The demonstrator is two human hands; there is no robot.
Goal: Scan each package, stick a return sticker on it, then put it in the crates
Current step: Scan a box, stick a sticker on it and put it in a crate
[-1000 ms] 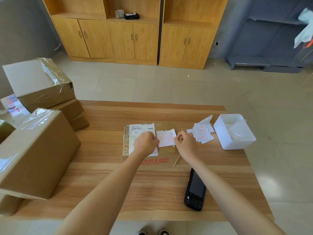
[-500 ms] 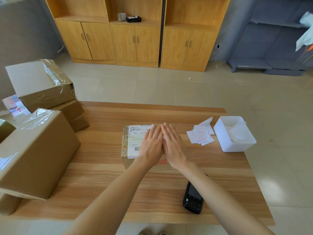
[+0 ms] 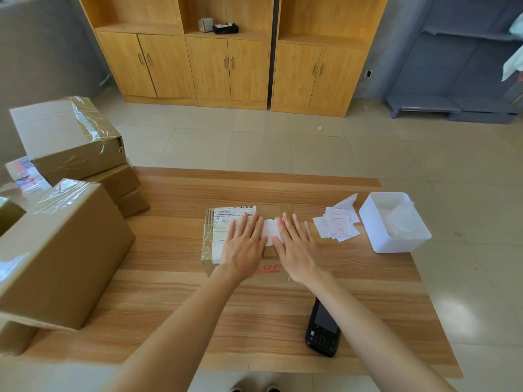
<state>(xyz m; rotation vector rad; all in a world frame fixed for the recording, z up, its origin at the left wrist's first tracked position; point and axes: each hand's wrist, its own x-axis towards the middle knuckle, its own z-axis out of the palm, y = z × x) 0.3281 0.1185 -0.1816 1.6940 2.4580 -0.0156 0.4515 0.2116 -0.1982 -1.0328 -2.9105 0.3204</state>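
Note:
A small cardboard package (image 3: 210, 241) with a white shipping label (image 3: 230, 214) lies flat in the middle of the wooden table (image 3: 175, 295). A white return sticker (image 3: 269, 230) sits on its top, partly covered. My left hand (image 3: 244, 246) and my right hand (image 3: 294, 247) lie flat on the package with straight fingers, one on each side of the sticker, pressing it down. A black handheld scanner (image 3: 323, 329) lies on the table near my right forearm. A loose pile of return stickers (image 3: 336, 225) sits to the right of the package.
A white plastic bin (image 3: 396, 244) with crumpled backing paper stands at the table's right end. Several taped cardboard boxes (image 3: 59, 250) are stacked along the left side. Wooden cabinets (image 3: 232, 69) stand across the tiled floor.
One second ago both hands held the sticker over the package with curled fingers. They then flattened onto it close together, and now they have slid apart, uncovering the sticker's middle.

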